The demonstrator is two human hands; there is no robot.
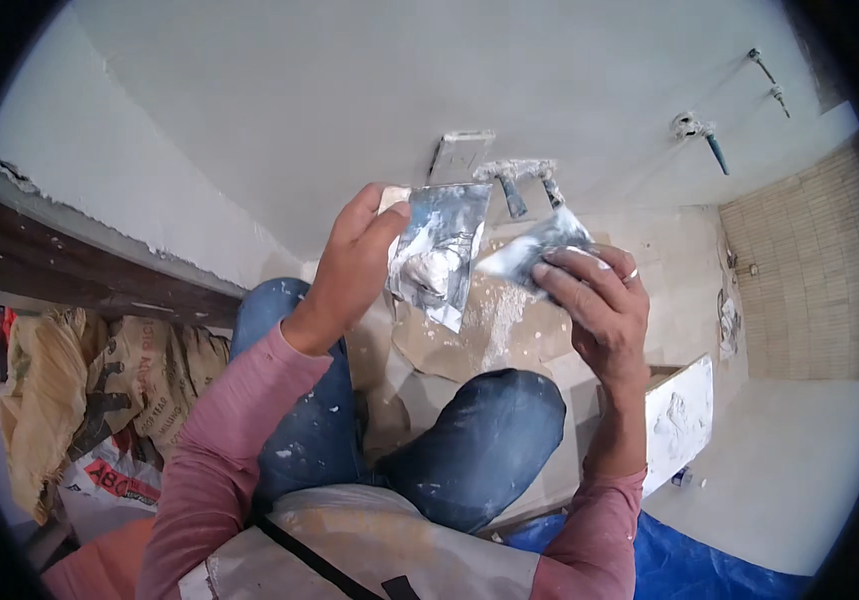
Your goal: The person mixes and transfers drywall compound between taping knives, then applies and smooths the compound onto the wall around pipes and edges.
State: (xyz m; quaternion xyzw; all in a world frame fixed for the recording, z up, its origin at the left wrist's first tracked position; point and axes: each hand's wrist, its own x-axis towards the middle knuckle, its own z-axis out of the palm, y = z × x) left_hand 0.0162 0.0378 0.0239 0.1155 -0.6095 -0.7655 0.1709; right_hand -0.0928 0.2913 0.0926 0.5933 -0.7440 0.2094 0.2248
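Head view: left hand [350, 265] pinches the top edge of a flat metal plastering blade smeared with white filler [440, 255], thumb on its face, at the picture's centre. At three o'clock of it, right hand [600, 305] grips a second filler-coated metal putty knife [535, 250], whose tip touches the first blade. Brown paper sacks [100, 380] lie at eight o'clock.

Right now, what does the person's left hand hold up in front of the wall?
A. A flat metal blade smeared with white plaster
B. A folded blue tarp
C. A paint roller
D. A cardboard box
A: the left hand grips a flat metal blade with a lump of white plaster on it, while the right hand holds a second plaster-coated blade beside it.
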